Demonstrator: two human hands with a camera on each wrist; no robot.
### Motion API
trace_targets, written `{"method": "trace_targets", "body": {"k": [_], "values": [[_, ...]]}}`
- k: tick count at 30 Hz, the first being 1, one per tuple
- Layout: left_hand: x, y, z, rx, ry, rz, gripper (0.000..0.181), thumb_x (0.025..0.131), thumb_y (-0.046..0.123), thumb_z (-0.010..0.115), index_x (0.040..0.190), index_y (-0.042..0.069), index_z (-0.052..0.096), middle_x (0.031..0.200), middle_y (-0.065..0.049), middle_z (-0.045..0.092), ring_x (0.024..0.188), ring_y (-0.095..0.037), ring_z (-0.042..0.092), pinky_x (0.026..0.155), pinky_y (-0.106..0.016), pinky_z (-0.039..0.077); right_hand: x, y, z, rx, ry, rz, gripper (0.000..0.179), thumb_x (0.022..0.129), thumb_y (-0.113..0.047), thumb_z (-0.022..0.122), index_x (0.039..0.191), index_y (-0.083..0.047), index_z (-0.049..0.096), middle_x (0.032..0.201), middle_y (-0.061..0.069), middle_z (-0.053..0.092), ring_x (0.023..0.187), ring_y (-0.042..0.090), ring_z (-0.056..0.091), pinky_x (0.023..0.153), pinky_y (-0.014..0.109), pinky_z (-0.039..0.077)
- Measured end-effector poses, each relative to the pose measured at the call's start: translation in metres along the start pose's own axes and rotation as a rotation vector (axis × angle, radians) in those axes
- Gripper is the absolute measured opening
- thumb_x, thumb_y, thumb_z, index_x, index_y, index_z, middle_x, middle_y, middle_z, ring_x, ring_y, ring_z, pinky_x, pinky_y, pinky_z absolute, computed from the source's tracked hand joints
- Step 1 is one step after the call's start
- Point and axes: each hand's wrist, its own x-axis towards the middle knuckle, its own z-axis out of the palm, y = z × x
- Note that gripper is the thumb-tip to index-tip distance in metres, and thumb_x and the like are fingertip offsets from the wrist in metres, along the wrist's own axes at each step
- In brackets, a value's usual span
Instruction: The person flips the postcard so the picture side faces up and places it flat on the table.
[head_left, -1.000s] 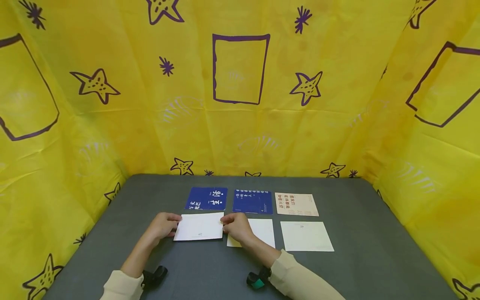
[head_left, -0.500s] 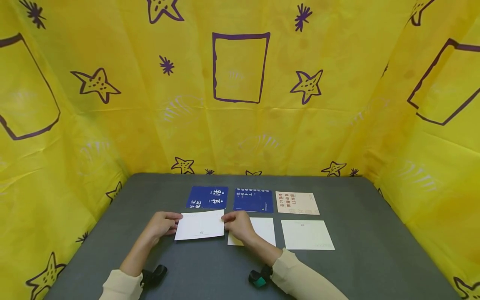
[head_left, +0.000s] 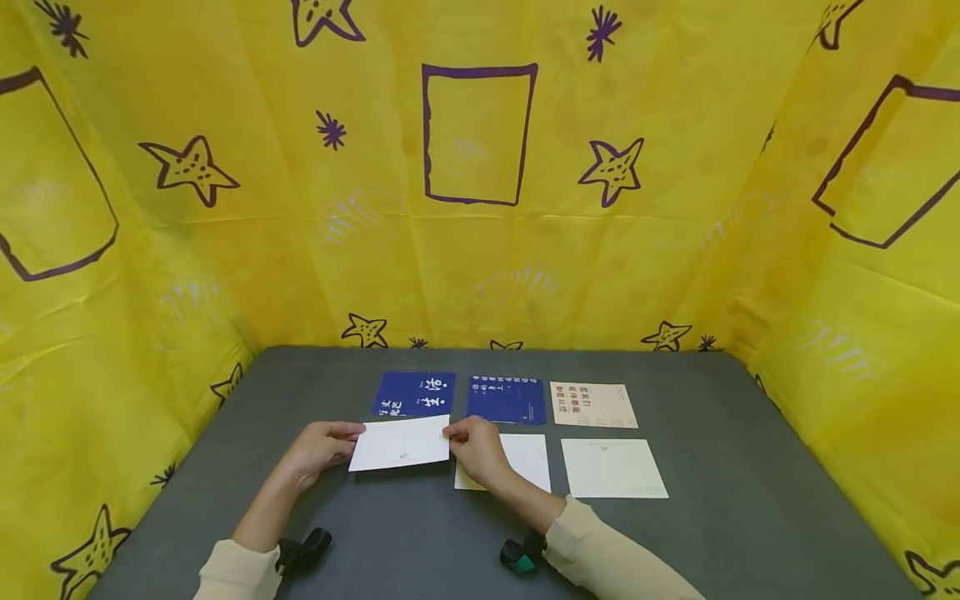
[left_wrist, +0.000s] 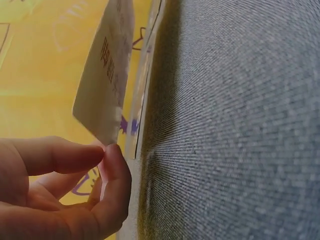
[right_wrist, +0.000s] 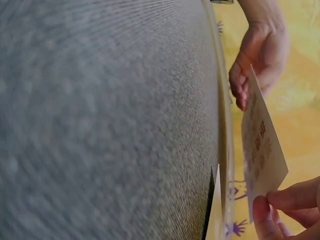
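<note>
A white postcard [head_left: 400,443] hangs between my two hands, raised off the grey table with a strip of shadow below its near edge. My left hand [head_left: 321,448] pinches its left end between thumb and fingers. At the other end my right hand [head_left: 480,452] pinches the card's right edge. Reddish-brown characters show on the card's underside [right_wrist: 259,142] in the right wrist view. The same print appears on the postcard [left_wrist: 105,72] in the left wrist view. A second white card [head_left: 528,462] lies partly hidden behind my right hand.
Behind the held card lie a blue card [head_left: 416,393], another blue card [head_left: 506,402] and a cream card [head_left: 594,406] with characters. A white card [head_left: 615,468] lies at the right. Yellow patterned cloth [head_left: 480,275] walls in the grey table [head_left: 750,500].
Both hands have raised the postcard slightly, tilting it with its right end a little higher. The gap over the table has grown. The other cards stay put.
</note>
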Motion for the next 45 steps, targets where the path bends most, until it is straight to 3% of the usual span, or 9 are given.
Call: {"method": "trace_targets", "body": {"k": [9,18,25,34,39,45], "values": [[-0.002,-0.004,-0.003,-0.028,-0.042,0.049,0.036,0.089,-0.007,0.058,0.124,-0.017,0.056,0.111,-0.02,0.068,0.085,-0.012,0.063,0.071,-0.025,0.054,0.001,-0.001,-0.005,0.068,-0.007,0.058,0.017,0.078,0.008,0.066,0.088,-0.001,0.077,0.084,0.012,0.071,0.077,0.014,0.06,0.063,0.018,0.048],[-0.004,-0.004,-0.007,-0.061,-0.085,0.103,0.032,0.09,-0.006,0.056,0.119,-0.02,0.057,0.107,-0.012,0.069,0.083,-0.004,0.063,0.076,-0.021,0.054,0.004,-0.004,-0.011,0.088,-0.036,0.08,0.014,0.081,0.004,0.066,0.089,-0.001,0.077,0.088,0.012,0.074,0.076,0.01,0.059,0.063,0.019,0.048],[-0.007,-0.001,-0.007,-0.014,-0.051,0.107,0.03,0.092,-0.004,0.056,0.118,-0.018,0.06,0.112,-0.016,0.068,0.092,-0.011,0.065,0.087,-0.032,0.056,0.006,-0.003,-0.012,0.162,-0.05,0.102,0.011,0.082,0.004,0.067,0.088,0.001,0.076,0.085,0.013,0.074,0.069,0.008,0.06,0.06,0.017,0.048],[-0.01,0.004,-0.005,0.05,-0.013,0.101,0.031,0.095,0.006,0.058,0.12,-0.012,0.063,0.122,-0.024,0.065,0.107,-0.021,0.065,0.091,-0.037,0.055,0.007,-0.003,-0.014,0.259,-0.061,0.198,0.009,0.086,0.002,0.065,0.088,0.001,0.074,0.081,0.016,0.072,0.068,0.02,0.066,0.059,0.019,0.05],[-0.01,0.006,-0.005,0.074,0.014,0.12,0.031,0.096,0.006,0.056,0.119,-0.015,0.061,0.12,-0.027,0.064,0.106,-0.024,0.065,0.088,-0.037,0.056,0.008,-0.003,-0.015,0.278,-0.057,0.222,0.009,0.086,0.002,0.065,0.088,0.001,0.074,0.077,0.013,0.07,0.066,0.017,0.064,0.059,0.022,0.051],[-0.01,0.008,-0.004,0.11,0.072,0.093,0.032,0.096,0.013,0.06,0.116,-0.011,0.065,0.115,-0.02,0.067,0.098,-0.021,0.063,0.086,-0.034,0.056,0.01,-0.003,-0.014,0.301,-0.05,0.245,0.009,0.086,0.003,0.064,0.088,0.001,0.072,0.076,0.012,0.069,0.066,0.021,0.064,0.059,0.025,0.052]]}}
